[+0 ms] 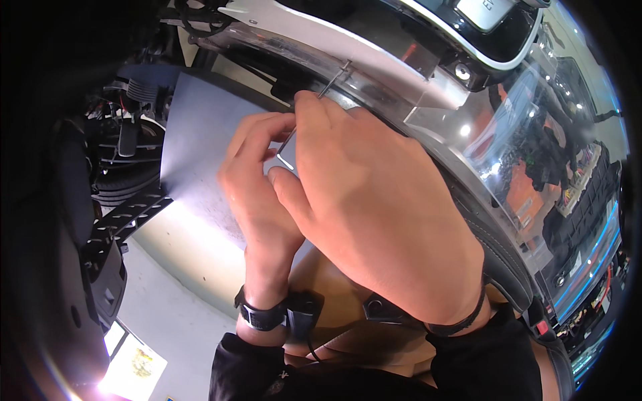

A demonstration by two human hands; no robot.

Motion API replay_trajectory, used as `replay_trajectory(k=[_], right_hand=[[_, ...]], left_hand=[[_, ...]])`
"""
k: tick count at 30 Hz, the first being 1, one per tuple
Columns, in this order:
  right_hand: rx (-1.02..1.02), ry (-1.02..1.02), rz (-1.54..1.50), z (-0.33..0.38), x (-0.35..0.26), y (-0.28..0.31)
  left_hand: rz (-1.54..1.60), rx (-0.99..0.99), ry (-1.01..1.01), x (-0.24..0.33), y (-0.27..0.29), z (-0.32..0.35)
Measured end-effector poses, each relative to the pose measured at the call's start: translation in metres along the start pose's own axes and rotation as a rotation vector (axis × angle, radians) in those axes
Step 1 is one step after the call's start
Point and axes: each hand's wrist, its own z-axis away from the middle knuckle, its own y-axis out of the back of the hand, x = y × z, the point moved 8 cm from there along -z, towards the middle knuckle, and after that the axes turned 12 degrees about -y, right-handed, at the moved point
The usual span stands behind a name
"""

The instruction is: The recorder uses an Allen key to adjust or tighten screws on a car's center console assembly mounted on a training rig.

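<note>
Hex key (289, 152) mostly behind hands.

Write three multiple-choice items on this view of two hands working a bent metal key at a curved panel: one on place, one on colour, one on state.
1. Where is the tip of the metal key?
A. At the curved transparent panel's edge
B. On the floor
C. In a pocket

2. What colour is the band on the left wrist?
A. Red
B. Black
C. Yellow

3. How is the right hand placed?
A. Open, lying flat and apart
B. Fingers closed on the key
C. Out of view

Answers: 1 A, the key's tip meets the panel edge; 2 B, the strap is plainly black; 3 B, the fingertips pinch the key, with the left hand beside it.
</note>
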Motion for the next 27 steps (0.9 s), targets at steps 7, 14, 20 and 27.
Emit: replay_trajectory(k=[7,14,20,27], right_hand=[[0.047,0.018,-0.022,0.001,0.000,-0.003],[0.066,-0.001,-0.015,-0.001,0.000,-0.004],[0.015,0.008,0.037,0.000,-0.002,-0.002],[-0.026,-0.035,-0.050,-0.002,0.003,-0.004]], left_hand=[[-0.176,0.067,-0.103,0.007,0.008,-0.002],[-0.188,0.033,-0.137,0.013,0.006,-0.003],[-0.209,-0.020,-0.129,0.012,0.005,-0.002],[-0.140,-0.031,-0.089,0.008,0.003,-0.001]])
